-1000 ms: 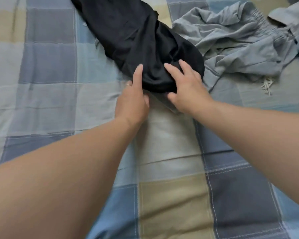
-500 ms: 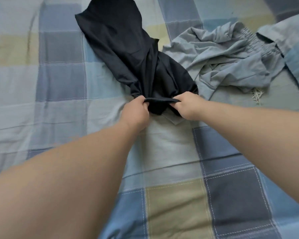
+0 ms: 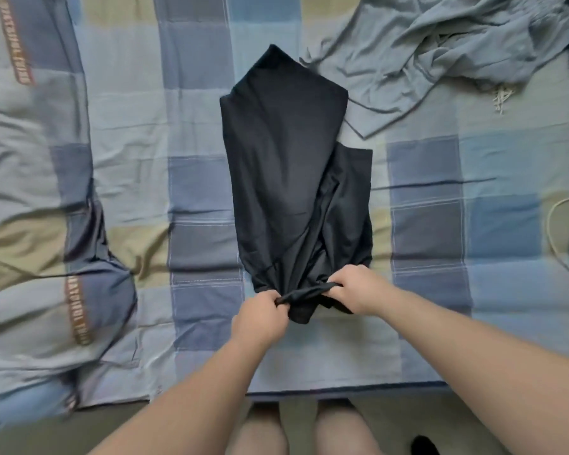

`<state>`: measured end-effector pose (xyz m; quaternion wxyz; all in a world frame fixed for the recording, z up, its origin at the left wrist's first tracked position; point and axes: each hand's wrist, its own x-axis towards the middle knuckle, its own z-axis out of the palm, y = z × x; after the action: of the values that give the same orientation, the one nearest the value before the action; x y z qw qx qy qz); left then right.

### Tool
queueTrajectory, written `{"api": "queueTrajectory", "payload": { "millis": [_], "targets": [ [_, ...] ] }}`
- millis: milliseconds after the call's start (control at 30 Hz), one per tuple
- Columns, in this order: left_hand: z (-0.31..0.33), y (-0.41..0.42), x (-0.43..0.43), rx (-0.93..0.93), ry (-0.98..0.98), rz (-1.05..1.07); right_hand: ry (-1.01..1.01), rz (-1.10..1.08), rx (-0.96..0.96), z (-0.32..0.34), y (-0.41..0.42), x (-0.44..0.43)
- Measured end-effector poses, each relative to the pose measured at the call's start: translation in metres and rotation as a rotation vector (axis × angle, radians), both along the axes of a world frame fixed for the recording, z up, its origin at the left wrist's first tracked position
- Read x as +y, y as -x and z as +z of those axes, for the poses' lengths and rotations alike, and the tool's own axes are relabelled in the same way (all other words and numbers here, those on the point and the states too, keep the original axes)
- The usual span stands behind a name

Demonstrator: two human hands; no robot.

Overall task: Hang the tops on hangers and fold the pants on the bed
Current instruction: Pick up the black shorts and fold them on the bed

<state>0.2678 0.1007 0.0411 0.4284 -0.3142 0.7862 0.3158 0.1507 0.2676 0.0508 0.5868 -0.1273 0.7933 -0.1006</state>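
Note:
A black garment lies stretched lengthwise on the checked bed cover, its far end pointing away from me. My left hand and my right hand both grip its bunched near edge, a short taut band of black cloth running between them. A crumpled grey-blue garment with an elastic waist lies at the back right, its lower edge close to the black one. No hanger is in view.
A rumpled checked duvet with brown lettered strips is heaped on the left. A pale cord loops at the right edge. The bed's near edge runs just above my bare knees and the floor.
My hands went from resting on the black garment to gripping its near edge. They pulled it toward me, so it now lies straighter and longer; my view has drawn back to the bed's edge.

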Motion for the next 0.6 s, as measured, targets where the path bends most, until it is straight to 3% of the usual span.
{"api": "queueTrajectory", "payload": {
  "millis": [67, 133, 267, 333, 500, 600],
  "targets": [
    [0.002, -0.017, -0.004, -0.003, 0.044, -0.045, 0.002, 0.065, -0.077, 0.002, -0.017, -0.005],
    [-0.002, -0.014, -0.01, 0.084, 0.105, -0.07, 0.042, 0.05, -0.014, 0.003, -0.009, -0.012],
    [-0.018, 0.046, -0.027, 0.382, 0.247, 0.001, 0.158, -0.178, 0.417, -0.013, 0.05, -0.028],
    [-0.034, 0.094, -0.039, 0.494, 0.287, -0.012, 0.134, -0.251, 0.545, -0.029, 0.09, -0.035],
    [-0.075, 0.212, -0.068, 0.668, 0.443, -0.132, 0.136, -0.502, 0.51, -0.072, 0.17, -0.058],
    [-0.098, 0.247, -0.08, 0.583, 0.503, -0.182, 0.072, -0.422, 0.553, -0.095, 0.189, -0.066]
  ]
}}
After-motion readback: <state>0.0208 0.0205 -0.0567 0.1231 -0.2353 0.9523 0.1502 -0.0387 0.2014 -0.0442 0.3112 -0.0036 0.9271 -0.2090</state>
